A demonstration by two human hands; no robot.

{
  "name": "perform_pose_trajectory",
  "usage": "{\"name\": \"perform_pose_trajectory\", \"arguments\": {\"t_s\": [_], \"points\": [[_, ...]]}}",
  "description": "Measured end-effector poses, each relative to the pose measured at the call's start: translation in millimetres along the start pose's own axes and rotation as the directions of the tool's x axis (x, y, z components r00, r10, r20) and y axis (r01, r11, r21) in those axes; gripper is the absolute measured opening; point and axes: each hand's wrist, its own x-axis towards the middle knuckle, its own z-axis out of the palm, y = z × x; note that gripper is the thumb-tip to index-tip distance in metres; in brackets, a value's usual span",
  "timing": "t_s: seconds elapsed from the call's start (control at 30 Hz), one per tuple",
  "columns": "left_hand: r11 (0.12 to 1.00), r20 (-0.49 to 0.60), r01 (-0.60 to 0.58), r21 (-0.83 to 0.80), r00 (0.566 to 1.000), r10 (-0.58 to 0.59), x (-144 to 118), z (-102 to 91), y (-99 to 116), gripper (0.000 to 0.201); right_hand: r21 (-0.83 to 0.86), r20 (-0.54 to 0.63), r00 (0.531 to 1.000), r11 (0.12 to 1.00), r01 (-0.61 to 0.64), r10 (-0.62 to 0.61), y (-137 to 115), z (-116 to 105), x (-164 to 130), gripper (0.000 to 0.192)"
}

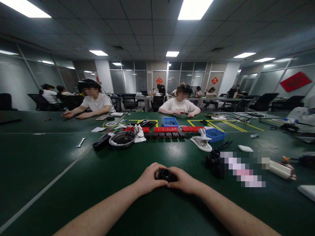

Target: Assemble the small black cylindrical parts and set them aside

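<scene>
- The left hand [147, 179] and right hand [184, 181] meet at the near middle of the dark green desk [73, 183], both closed around one small black round part [166, 175].
- The part sits between the fingertips, just above the desk.
- Farther off lie a round metal bowl [122, 138], a silver wrench [81, 142] to the left, and blue plastic trays [215, 134].
- Two people in white shirts sit at the far side.

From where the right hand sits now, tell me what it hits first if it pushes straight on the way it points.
The right hand points left, so it meets the small black part it already grips, then the left hand right behind it.
</scene>
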Motion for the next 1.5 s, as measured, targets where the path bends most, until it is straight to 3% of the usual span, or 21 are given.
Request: {"name": "perform_pose_trajectory", "arguments": {"t_s": [0.17, 0.37, 0.5, 0.73, 0.87, 0.97, 1.1, 1.3, 1.5], "points": [[0.997, -0.01, 0.042, -0.063, 0.999, -0.043, 2, 4.7, -4, 0.039, -0.016, -0.024, 0.995, 0.995, -0.1, 0.1, -1, 2, 3, 0.028], [0.992, -0.168, 0.127, 0.003, 0.978, -0.124, -1, 14.0, 0, 0.038, -0.239, -0.258, 0.939, 0.927, -0.289, 0.226, -8, 20, 7, 0.031], [0.994, -0.174, 0.112, 0.005, 0.979, -0.109, 1, 13.4, -4, 0.038, -0.305, -0.294, 0.932, 0.903, -0.302, 0.212, -12, 24, 7, 0.033], [0.996, 0.019, 0.013, -0.093, 1.0, -0.011, 5, 3.4, -12, 0.042, -0.07, -0.181, 0.979, 0.991, -0.112, 0.098, -6, 11, 0, 0.057], [0.992, 0.085, -0.009, -0.123, 0.996, 0.02, 4, -0.8, -12, 0.046, 0.177, 0.02, 1.0, 0.984, -0.023, 0.02, -5, -3, -3, 0.057], [0.989, 0.107, -0.009, -0.15, 0.994, 0.025, 4, -1.5, -13, 0.048, 0.28, 0.134, 0.991, 0.959, -0.034, -0.004, -5, -9, -3, 0.052], [0.987, 0.103, 0.014, -0.163, 0.995, 0.002, 5, -0.2, -14, 0.048, 0.147, 0.079, 0.995, 0.986, -0.08, 0.069, -3, -5, 0, 0.038], [0.989, 0.061, 0.053, -0.14, 0.997, -0.045, 2, 2.7, -6, 0.045, 0.09, 0.032, 0.99, 0.987, -0.136, 0.134, -2, 2, 3, 0.03], [0.989, -0.102, 0.126, -0.081, 0.986, -0.134, 1, 10.8, 0, 0.04, -0.237, -0.201, 0.966, 0.949, -0.208, 0.162, -3, 17, 6, 0.037]]}}
